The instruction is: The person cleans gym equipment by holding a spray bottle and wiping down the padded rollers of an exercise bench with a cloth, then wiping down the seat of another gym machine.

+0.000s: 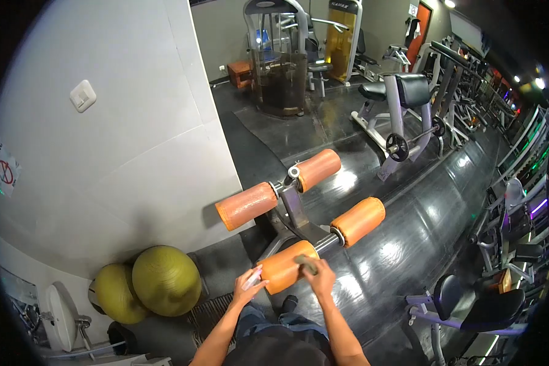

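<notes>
My left hand is closed around a small whitish, translucent object, whose kind I cannot make out. It is at the left end of the nearest orange padded roller. My right hand grips a grey-green pad against the upper right part of that roller; whether it is a sponge or a folded cloth is unclear. On the same bar sits a second orange roller. Two more rollers, the left one and the right one, are mounted on the metal frame farther off.
Two yellow-green exercise balls rest by the white wall on the left. A padded bench stands at lower right. A preacher curl bench with a barbell and weight machines stand farther back on the black floor.
</notes>
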Available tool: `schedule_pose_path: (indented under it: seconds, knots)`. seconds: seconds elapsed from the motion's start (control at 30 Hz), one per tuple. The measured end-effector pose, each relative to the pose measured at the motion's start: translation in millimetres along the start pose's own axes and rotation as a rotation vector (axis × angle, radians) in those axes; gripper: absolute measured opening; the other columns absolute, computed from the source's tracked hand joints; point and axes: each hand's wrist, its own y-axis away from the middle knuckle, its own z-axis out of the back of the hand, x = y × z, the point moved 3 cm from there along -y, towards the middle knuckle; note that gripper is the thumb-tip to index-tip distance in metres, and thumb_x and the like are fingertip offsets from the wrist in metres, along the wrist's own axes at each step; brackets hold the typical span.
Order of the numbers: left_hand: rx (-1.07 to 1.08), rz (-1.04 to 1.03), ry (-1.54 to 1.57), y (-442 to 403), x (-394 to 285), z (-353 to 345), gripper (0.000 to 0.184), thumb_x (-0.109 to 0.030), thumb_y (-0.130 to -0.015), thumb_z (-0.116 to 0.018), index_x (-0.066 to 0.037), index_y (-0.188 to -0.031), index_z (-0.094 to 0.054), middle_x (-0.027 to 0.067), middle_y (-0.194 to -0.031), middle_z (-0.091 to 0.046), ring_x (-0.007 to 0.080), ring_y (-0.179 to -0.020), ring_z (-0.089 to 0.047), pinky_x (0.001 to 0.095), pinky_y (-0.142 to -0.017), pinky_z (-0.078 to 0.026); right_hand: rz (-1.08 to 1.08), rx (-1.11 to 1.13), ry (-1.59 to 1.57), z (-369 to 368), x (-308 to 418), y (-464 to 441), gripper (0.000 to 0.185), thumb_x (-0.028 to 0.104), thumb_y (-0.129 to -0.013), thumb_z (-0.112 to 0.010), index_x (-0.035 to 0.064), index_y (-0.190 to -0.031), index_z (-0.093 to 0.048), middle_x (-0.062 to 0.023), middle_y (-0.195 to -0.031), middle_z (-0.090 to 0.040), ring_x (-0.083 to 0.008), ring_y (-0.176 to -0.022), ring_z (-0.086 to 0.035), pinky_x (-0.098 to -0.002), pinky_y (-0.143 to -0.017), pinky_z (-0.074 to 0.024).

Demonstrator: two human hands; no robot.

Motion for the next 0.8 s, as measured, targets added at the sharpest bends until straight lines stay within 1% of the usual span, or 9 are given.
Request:
schedule_pose_path:
  seconds: [0.03,0.1,0.27,0.43,0.53,0.57,0.67,0.73,0.8]
  knots:
    - [0.087,0.107,0.045,2.8,2.1,-2.0,0.066,-0.024,-0.074,-0.09,-0.01,-0.134,-0.064,0.0036,-0.092,-0.071,0.01,-0.08,-0.064,0.0268,-0.077,-0.053,0.0,0.002,0.002,4.4,-9.8,-4.1,0.037,0.015,-0.076,-0.08,0.0233,-0.112,-0.076,-0.0074,-0.096,-0.071,-0.0266,-0.083,-0.07,-0.0366,-0.074,-0.056]
    - [0.069,0.088,0.046,3.9,-9.3,-3.6,0.067,-0.023,-0.074,-0.09,-0.01,-0.134,-0.064,0.0037,-0.092,-0.07,0.0103,-0.081,-0.064,0.0272,-0.078,-0.053,-0.079,-0.117,0.073,15.7,-18.9,-11.5,0.036,0.012,-0.076,-0.079,0.0194,-0.111,-0.076,-0.0083,-0.096,-0.071,-0.0273,-0.083,-0.07,-0.0369,-0.074,-0.0556]
    - [-0.014,0.012,0.025,1.9,-0.8,-9.6,0.068,-0.023,-0.073,-0.091,-0.008,-0.134,-0.063,0.0027,-0.09,-0.07,0.0098,-0.081,-0.063,0.0274,-0.077,-0.052,-0.071,-0.127,0.035,-18.8,-1.9,16.3,0.037,0.016,-0.076,-0.081,0.0182,-0.112,-0.075,-0.0093,-0.096,-0.07,-0.0291,-0.086,-0.07,-0.0376,-0.076,-0.0554]
    - [0.05,0.197,0.074,-9.6,11.7,-4.8,0.042,-0.019,-0.078,-0.086,-0.006,-0.114,-0.069,0.0022,-0.085,-0.067,0.0102,-0.077,-0.06,0.0299,-0.071,-0.05,0.105,0.157,-0.038,-59.2,41.3,44.2,0.039,0.028,-0.077,-0.081,0.0218,-0.115,-0.074,-0.0077,-0.097,-0.069,-0.0305,-0.087,-0.07,-0.0402,-0.074,-0.0568]
    - [0.049,0.175,0.102,-20.1,19.6,-2.8,0.033,-0.018,-0.08,-0.084,-0.004,-0.106,-0.068,0.0026,-0.083,-0.065,0.0113,-0.075,-0.059,0.0307,-0.069,-0.049,0.156,0.325,0.04,-66.8,45.9,43.3,0.038,0.029,-0.078,-0.08,0.024,-0.115,-0.074,-0.0059,-0.097,-0.07,-0.0299,-0.086,-0.07,-0.0399,-0.073,-0.0569]
    - [0.055,0.223,0.136,-20.4,22.4,-2.9,0.031,-0.023,-0.081,-0.084,-0.004,-0.1,-0.067,0.0028,-0.082,-0.064,0.0117,-0.075,-0.058,0.0298,-0.069,-0.048,0.157,0.324,0.04,-64.5,44.5,38.7,0.038,0.029,-0.078,-0.08,0.024,-0.115,-0.074,-0.0059,-0.097,-0.07,-0.0299,-0.086,-0.07,-0.0399,-0.073,-0.0569]
    - [0.122,0.296,0.128,-24.8,26.4,-0.1,0.032,-0.031,-0.082,-0.083,-0.005,-0.092,-0.065,0.0022,-0.079,-0.063,0.0107,-0.071,-0.056,0.0295,-0.064,-0.047,0.115,0.172,0.102,-38.5,23.7,12.7,0.037,0.028,-0.077,-0.08,0.0247,-0.113,-0.075,-0.0062,-0.098,-0.071,-0.0302,-0.085,-0.071,-0.0393,-0.073,-0.0563]
    - [0.123,0.324,0.14,-26.2,28.0,0.3,0.035,-0.035,-0.082,-0.083,-0.006,-0.089,-0.065,0.0017,-0.076,-0.062,0.0104,-0.068,-0.056,0.0296,-0.061,-0.046,-0.027,0.088,0.046,-10.9,11.6,-6.3,0.035,0.025,-0.077,-0.08,0.0191,-0.112,-0.075,-0.0072,-0.098,-0.072,-0.0302,-0.085,-0.071,-0.0391,-0.073,-0.056]
    - [0.126,0.35,0.156,-26.2,30.0,-2.0,0.037,-0.038,-0.082,-0.082,-0.007,-0.087,-0.064,0.0012,-0.074,-0.061,0.0102,-0.064,-0.055,0.0298,-0.058,-0.046,-0.035,-0.044,0.098,5.4,-4.1,-15.5,0.035,0.022,-0.078,-0.08,0.0159,-0.111,-0.075,-0.0079,-0.094,-0.071,-0.0304,-0.083,-0.071,-0.039,-0.073,-0.0556]
